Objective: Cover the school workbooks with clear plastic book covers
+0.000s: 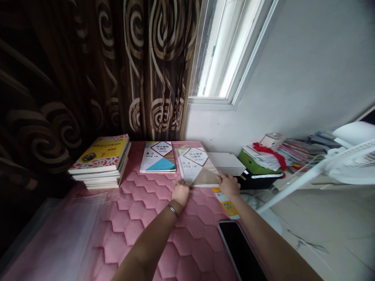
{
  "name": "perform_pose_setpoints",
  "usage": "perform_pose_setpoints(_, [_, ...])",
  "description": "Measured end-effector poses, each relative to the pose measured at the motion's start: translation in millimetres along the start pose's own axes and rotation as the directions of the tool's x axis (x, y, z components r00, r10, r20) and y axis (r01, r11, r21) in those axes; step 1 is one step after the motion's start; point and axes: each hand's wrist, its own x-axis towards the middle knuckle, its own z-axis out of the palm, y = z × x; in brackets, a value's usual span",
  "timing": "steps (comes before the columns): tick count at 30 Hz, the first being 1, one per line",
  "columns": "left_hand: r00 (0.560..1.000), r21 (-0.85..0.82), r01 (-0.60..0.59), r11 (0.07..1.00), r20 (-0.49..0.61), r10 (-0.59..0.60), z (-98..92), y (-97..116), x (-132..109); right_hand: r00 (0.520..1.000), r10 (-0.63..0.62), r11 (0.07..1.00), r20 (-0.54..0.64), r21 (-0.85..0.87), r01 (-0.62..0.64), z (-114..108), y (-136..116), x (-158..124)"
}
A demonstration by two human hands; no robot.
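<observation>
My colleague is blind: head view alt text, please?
A person's left hand and right hand touch the near corners of a white-and-tan paperback book over pink hexagon-quilted fabric. To its left lie a blue-and-white paperback and a yellow-topped book stack.

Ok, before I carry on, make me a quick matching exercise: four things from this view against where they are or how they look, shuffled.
1. book pile
2. phone
3. fan
4. tan-cornered book

A. white, standing on the floor
B. left hand and right hand at its near corners
C. topped by a yellow and red-patterned cover
D. dark screen, beside the right forearm

Pairs: 1-C, 2-D, 3-A, 4-B
</observation>
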Motion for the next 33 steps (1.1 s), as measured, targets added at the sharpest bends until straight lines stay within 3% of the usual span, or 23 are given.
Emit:
perform_pose_setpoints(2, [1.0, 0.005, -0.007, 1.0, -0.002, 0.007, -0.9, -0.5, -0.3, 0.98, -0.196, 0.978, -0.042, -0.075, 0.192, 1.6, -19.2, -13.6])
perform_pose_setpoints(4, [1.0, 0.008, -0.014, 1.0, -0.002, 0.014, -2.0, -1.0, -0.4, 0.948, -0.318, 0.938, 0.02, -0.141, 0.318, 6.8, -38.5, -26.8])
perform_pose_setpoints(7, [1.0, 0.009, -0.026, 1.0, 0.001, 0.026, -3.2, -1.2, -1.0, 0.948, -0.283, 0.937, 0.144, -0.168, 0.305, 17.1, -57.9, -41.2])
perform_pose_setpoints(13, [0.997, -0.029, -0.079, 0.996, -0.001, 0.079, -4.8, -11.2, -13.6, 0.961, -0.239, 0.956, 0.139, -0.138, 0.258, 25.7, -58.3, -46.6])
perform_pose_setpoints(16, [0.994, -0.052, -0.103, 0.993, -0.031, 0.102, -9.0, -37.8, -35.0, 0.964, -0.245, 0.961, 0.1, -0.111, 0.255, 23.2, -59.5, -45.3])
perform_pose_setpoints(19, [0.99, -0.065, -0.079, 0.995, -0.121, 0.071, -13.4, -85.9, -67.1, 0.942, -0.321, 0.945, -0.097, -0.097, 0.312, 17.8, -77.7, -48.0])
perform_pose_setpoints(22, [0.98, 0.002, 0.019, 1.0, -0.198, -0.018, -12.0, -141.4, -99.7, 0.845, -0.503, 0.864, -0.184, -0.128, 0.486, 14.1, -115.9, -53.1])
perform_pose_setpoints(25, [0.969, 0.074, -0.011, 0.997, -0.247, 0.029, -4.6, -180.5, -121.7, 0.738, -0.667, 0.742, -0.106, -0.193, 0.642, 19.3, -162.3, -54.3])
perform_pose_setpoints(29, [0.939, 0.135, -0.069, 0.988, -0.326, 0.11, 4.1, -192.8, -131.3, 0.7, -0.714, 0.682, -0.016, -0.247, 0.689, 38.5, -209.1, -46.7])
perform_pose_setpoints(33, [0.931, 0.159, -0.062, 0.985, -0.347, 0.114, 4.8, -188.2, -131.1, 0.678, -0.733, 0.635, 0.056, -0.302, 0.711, 53.2, -227.5, -39.6])
